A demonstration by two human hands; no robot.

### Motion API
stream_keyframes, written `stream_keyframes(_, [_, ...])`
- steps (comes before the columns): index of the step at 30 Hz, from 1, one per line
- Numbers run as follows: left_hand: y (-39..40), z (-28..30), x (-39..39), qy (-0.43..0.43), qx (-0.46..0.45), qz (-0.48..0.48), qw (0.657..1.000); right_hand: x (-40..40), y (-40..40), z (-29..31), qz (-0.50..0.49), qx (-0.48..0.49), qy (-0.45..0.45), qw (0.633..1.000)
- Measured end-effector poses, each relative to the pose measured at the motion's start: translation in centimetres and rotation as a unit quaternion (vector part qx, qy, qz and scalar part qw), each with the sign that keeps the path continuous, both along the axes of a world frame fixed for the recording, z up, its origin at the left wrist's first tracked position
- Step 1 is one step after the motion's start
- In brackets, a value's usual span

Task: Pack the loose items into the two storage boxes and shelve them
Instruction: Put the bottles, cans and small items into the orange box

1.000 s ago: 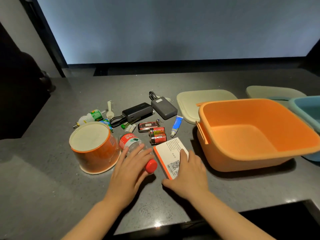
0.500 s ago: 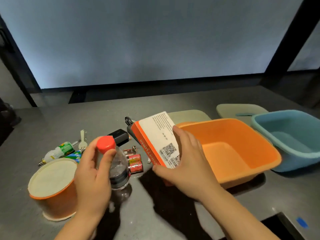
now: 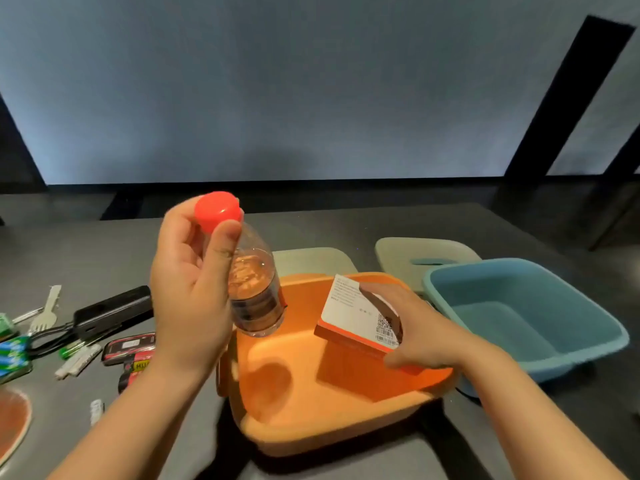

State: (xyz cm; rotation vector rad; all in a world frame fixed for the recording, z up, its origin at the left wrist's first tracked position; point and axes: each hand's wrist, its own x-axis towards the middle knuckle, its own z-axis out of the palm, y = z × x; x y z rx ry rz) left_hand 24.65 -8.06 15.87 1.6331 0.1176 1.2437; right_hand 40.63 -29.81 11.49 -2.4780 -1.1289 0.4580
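Two storage boxes sit on the dark grey worktop, an orange box near its front edge and a blue box just beside it on the right, their walls close together or touching; I cannot tell which. The left hand grasps a clear bottle by its red cap, thumb and fingers pinched round the cap, and holds it upright in the air above the left rim of the orange box. The right hand grips a white and orange carton, fingers spread over its printed top face, inside the orange box against the right wall; whether the carton touches the floor of the box is not clear. Behind the boxes, towards the worktop's far edge, lie two pale lids, flat, one partly hidden by the orange box. Loose items remain on the left part of the worktop: a black power bank with a cable, a pale fork, a red and black device, batteries partly hidden by the left forearm, a green and blue packet at the left edge, and a small white object nearer the front. An orange tub shows only in part at the front left corner.
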Motion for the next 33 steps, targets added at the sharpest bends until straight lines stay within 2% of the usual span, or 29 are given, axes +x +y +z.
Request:
stream_keyframes(6, [-1.4,-2.9,3.1,0.130,-0.006,-0.020,0.991,4.7,1.4,-2.4,0.103,-0.158,-0.049,0.981])
stream_keyframes(11, [-0.9,-5.1,4.1,0.214,-0.007,-0.055,0.975,6.0,3.3,-5.2,0.140,-0.222,-0.097,0.960])
stream_keyframes(15, [-0.3,-6.3,4.6,0.261,0.009,-0.074,0.963,6.4,4.0,-6.6,0.141,-0.215,-0.092,0.962])
stream_keyframes(20, [0.3,-7.3,4.9,0.271,0.019,-0.089,0.958,7.0,4.0,-7.4,0.154,-0.189,-0.108,0.964])
stream_keyframes(33, [2.0,-8.8,5.5,0.310,0.060,-0.039,0.948,6.7,4.3,-8.8,0.172,-0.180,-0.146,0.957])
